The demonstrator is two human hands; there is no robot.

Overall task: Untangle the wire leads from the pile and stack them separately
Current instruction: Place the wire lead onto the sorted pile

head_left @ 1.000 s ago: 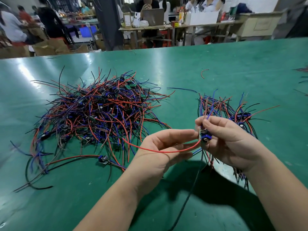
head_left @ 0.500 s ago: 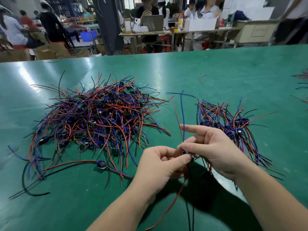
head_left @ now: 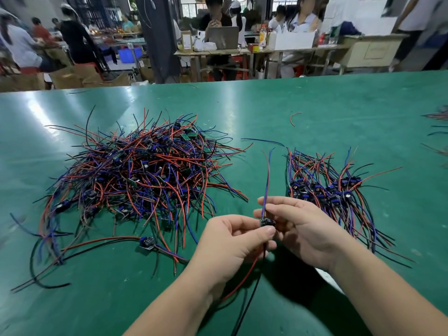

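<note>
Green table (head_left: 315, 112): is carrying all the wiring and is spreading beyond the fingertips on every side.
Left hand (head_left: 230, 246): is pinching the lead between thumb and curled forefinger, just under its module; the other fingers are curling toward the palm.
Right hand (head_left: 305, 229): is gripping the lead from the opposite side, with thumb and fingers (head_left: 276, 202) closing on the module and the forefinger reaching leftward past the wires.
Lead (head_left: 266, 222): is hanging in the air between both sets of fingertips. Its small dark module is sitting at the pinch. Blue and red wires are rising away from the fingers, and red and black wires are trailing below the left palm.
Pile (head_left: 135, 180): is lying tangled to the left of and beyond the left fingers, apart from them, with red, blue and black wires crossing in every direction.
Stack (head_left: 334, 190): is lying just beyond and to the right of the right fingers, its modules gathering in a band and its wires running roughly parallel.
Loose lead (head_left: 146, 244): is lying alone to the left of the left hand, at the pile's near edge.
Red scrap (head_left: 295, 117): is lying far beyond the fingertips, well apart from pile and stack.
People (head_left: 80, 42): are sitting and standing, blurred, at benches (head_left: 218, 52) past the table's far edge.
</note>
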